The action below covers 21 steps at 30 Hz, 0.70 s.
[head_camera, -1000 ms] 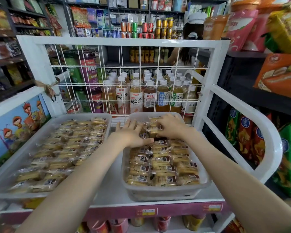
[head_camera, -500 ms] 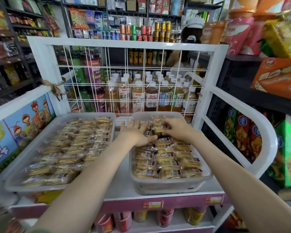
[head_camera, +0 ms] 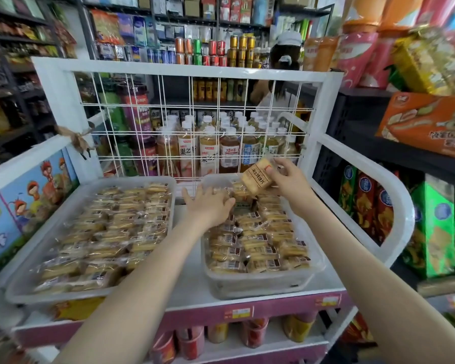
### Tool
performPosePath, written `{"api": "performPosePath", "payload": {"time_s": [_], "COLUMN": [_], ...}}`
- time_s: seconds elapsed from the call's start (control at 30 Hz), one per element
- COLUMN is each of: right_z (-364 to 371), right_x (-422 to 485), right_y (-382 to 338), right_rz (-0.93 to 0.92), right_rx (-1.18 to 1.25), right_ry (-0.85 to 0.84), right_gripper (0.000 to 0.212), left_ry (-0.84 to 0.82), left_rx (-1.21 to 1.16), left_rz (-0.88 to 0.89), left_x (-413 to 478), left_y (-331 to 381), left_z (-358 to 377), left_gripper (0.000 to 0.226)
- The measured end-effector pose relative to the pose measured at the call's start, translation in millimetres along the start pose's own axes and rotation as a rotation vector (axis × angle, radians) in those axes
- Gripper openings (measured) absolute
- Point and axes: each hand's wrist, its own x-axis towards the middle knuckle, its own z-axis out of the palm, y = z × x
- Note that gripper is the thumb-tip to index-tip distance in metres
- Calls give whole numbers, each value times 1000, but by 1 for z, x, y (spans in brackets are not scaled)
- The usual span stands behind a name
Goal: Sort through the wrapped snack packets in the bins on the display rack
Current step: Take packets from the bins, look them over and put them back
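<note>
I log one snack packet (head_camera: 258, 177), just lifted above the centre-frame bin (head_camera: 260, 287), pinched in my right hand (head_camera: 288, 181); left hand (head_camera: 208, 207), fingers spread, rests on the other packets (head_camera: 255, 249): sorting underway.

Bright, even light falls from overhead, leaving only a soft, faint shadow beneath the right bin (head_camera: 260, 285). Wrappers in the left bin (head_camera: 63, 295) glint with small highlights and look slightly smeared. The centre is sharp: print on the raised snack packet (head_camera: 256, 177) and the tea bottles (head_camera: 229, 151) shows crisply. Toward the edges, the snack bags (head_camera: 431, 61) at upper right blur, and the white rack frame (head_camera: 184, 70) bows with wide-angle distortion.
</note>
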Motion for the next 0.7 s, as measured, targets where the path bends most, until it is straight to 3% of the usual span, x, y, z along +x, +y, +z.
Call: {"api": "performPosePath", "payload": {"time_s": [0.1,0.17,0.33,0.53,0.63,0.7], "right_z": [4,10,13,9,3,-8], "right_x": [-28,-50,-113,-166,-187,-208], "right_y": [-7,-11,-17,-7,3,9], "right_rz": [-16,-10,-87,-177,-203,-209], "right_rx": [136,227,338,140,-7,-92], "right_ry": [-29,-36,-29,70,161,175], "right_gripper": [38,37,23,21,16,15], "left_ry": [191,280,330,302,290,290], "left_rx": [-544,-802,-985,-1290,-1414,-1472], "left_rz": [119,151,136,122,125,105], "left_x": [-16,-36,-76,-136,-162,-186], "left_y": [10,19,11,8,10,19], "left_z": [-11,-20,-15,-8,1,14], "left_gripper": [48,31,18,7,26,16]}}
